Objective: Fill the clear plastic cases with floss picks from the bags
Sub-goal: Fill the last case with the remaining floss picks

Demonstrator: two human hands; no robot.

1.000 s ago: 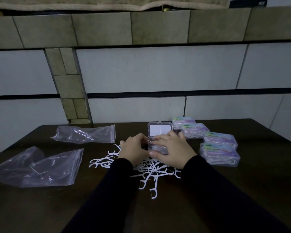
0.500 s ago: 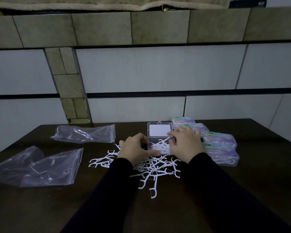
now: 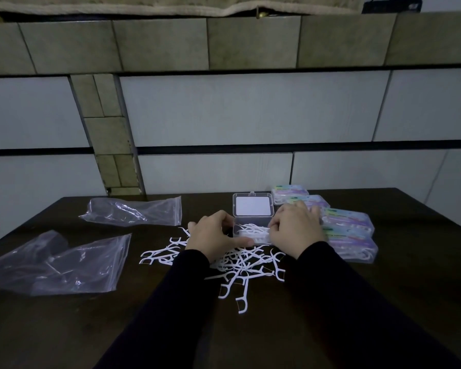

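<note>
An open clear plastic case (image 3: 253,208) stands mid-table with its lid tilted up and white floss picks (image 3: 253,230) lying in its tray. My left hand (image 3: 213,237) grips the case's left side, thumb along its front edge. My right hand (image 3: 294,230) holds the right side, fingertips curled at the picks inside. A loose heap of white floss picks (image 3: 234,267) lies on the dark table in front of the case, partly under my wrists. Two clear plastic bags (image 3: 133,211) (image 3: 59,265) lie at the left.
Several filled, labelled cases (image 3: 349,225) are lined up right of my right hand, toward the back. The dark wooden table (image 3: 410,262) ends at a tiled wall behind. Black sleeves cover both forearms.
My right hand has slid off the top of the case to its right side, uncovering the picks inside. The left hand has stayed on the left side.
</note>
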